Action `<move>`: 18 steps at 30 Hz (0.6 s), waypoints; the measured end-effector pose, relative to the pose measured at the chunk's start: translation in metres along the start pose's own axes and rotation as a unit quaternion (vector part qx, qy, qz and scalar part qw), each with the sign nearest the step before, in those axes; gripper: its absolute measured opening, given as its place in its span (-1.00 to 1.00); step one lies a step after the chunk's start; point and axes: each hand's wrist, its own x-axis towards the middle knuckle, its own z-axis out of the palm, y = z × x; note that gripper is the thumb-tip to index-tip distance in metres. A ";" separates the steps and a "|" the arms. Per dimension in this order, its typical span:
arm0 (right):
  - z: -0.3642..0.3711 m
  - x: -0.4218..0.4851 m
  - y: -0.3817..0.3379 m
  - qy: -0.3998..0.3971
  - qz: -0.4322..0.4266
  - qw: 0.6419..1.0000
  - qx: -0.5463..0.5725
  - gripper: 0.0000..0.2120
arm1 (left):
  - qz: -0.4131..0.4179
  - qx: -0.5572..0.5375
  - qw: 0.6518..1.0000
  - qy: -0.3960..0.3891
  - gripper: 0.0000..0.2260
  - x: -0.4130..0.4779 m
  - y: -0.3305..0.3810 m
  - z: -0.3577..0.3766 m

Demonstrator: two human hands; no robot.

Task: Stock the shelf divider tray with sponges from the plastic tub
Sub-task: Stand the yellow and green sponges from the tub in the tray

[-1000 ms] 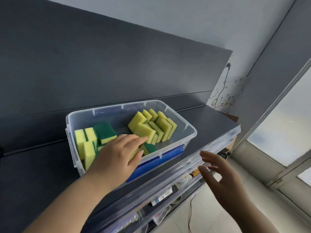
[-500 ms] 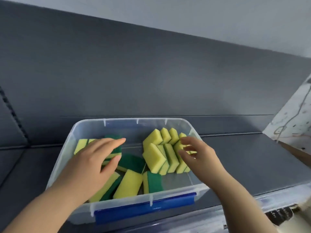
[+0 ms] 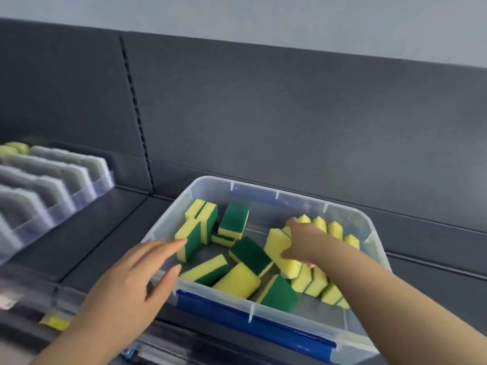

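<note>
- Sponges [image 3: 238, 281] are being kept in the tub [image 3: 276, 193]; the divider tray [image 3: 55, 206] is sitting leftward.
- A yellow sponge [image 3: 275, 245] is being gripped by the right hand [image 3: 305, 243]; the left hand [image 3: 131, 279] is being held open.

Right hand [image 3: 303, 241] on sponge [image 3: 275, 247] — in tub [image 3: 276, 193]

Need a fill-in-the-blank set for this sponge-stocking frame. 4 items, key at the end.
1. The right hand grips a sponge whose visible face is ____.
2. The plastic tub carries a ____ clip on its near wall.
3. The shelf divider tray stands to the ____ of the tub.
4. The left hand, fingers straight at the tub's near rim, holds ____.

Missing words: yellow; blue; left; nothing.
</note>
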 end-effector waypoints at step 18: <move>0.023 -0.139 0.107 0.399 0.024 0.831 0.387 -0.69 | 0.149 0.095 0.930 -0.323 -0.60 0.122 0.097 0.138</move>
